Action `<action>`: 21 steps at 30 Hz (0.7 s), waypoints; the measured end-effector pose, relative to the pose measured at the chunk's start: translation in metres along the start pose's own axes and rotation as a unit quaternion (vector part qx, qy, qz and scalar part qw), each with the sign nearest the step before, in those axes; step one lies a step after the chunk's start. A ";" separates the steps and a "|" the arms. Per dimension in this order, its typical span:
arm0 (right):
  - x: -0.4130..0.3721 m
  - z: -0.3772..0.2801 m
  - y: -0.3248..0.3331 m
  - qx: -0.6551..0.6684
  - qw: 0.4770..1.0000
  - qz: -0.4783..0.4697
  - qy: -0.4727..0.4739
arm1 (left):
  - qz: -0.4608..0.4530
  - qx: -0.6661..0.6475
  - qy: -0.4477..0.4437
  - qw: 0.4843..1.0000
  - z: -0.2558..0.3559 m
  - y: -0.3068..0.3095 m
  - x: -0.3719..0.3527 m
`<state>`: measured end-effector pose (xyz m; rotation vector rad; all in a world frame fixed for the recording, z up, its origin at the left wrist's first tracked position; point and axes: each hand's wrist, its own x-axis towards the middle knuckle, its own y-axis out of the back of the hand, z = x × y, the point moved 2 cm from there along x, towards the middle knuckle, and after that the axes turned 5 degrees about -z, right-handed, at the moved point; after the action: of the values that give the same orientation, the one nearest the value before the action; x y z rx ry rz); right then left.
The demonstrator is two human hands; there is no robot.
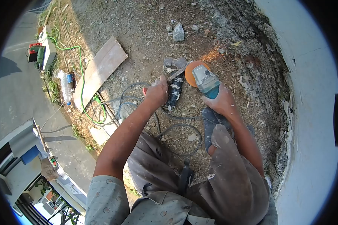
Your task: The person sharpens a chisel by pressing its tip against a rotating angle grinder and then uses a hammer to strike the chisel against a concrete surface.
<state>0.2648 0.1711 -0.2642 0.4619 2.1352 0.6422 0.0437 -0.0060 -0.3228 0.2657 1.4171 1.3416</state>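
Observation:
My right hand (222, 100) is wrapped round the teal body of an angle grinder (206, 80). The grinder's orange disc (191, 74) touches or nearly touches the end of a thin flat metal piece (179, 72), and orange sparks (213, 53) fly toward the upper right. My left hand (157, 91) is closed round the near end of that piece, with something red beside the fingers. Beneath the piece lie a grey stone block (175, 63) and a dark shoe or wrapped object (175, 90).
A wooden board (101, 71), a green cord (81, 71), and bottles (66, 92) lie to the left. Grey cable (178, 125) loops over the gravel before my knees. A pale stone (178, 32) sits ahead. A white wall (311, 112) runs along the right.

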 end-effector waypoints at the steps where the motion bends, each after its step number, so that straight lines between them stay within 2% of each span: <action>1: 0.000 -0.003 0.001 -0.004 1.000 -0.004 -0.009 | 0.005 -0.005 -0.007 1.000 0.000 -0.001 0.000; 7: 0.000 -0.010 0.005 -0.007 1.000 -0.001 -0.010 | -0.024 0.019 0.029 0.999 0.006 0.003 -0.002; 11: 0.002 0.001 -0.001 -0.001 1.000 0.007 0.004 | -0.011 0.012 0.019 1.000 0.004 0.000 -0.001; 15: 0.006 -0.009 0.006 -0.021 0.999 -0.007 -0.032 | -0.008 0.004 0.013 1.000 0.004 -0.001 -0.001; 21: -0.003 -0.001 -0.001 0.023 0.998 0.036 0.043 | 0.003 0.025 0.020 0.999 0.004 0.000 -0.003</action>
<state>0.2655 0.1686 -0.2627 0.5474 2.2279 0.6644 0.0481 -0.0059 -0.3199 0.2780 1.4866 1.3241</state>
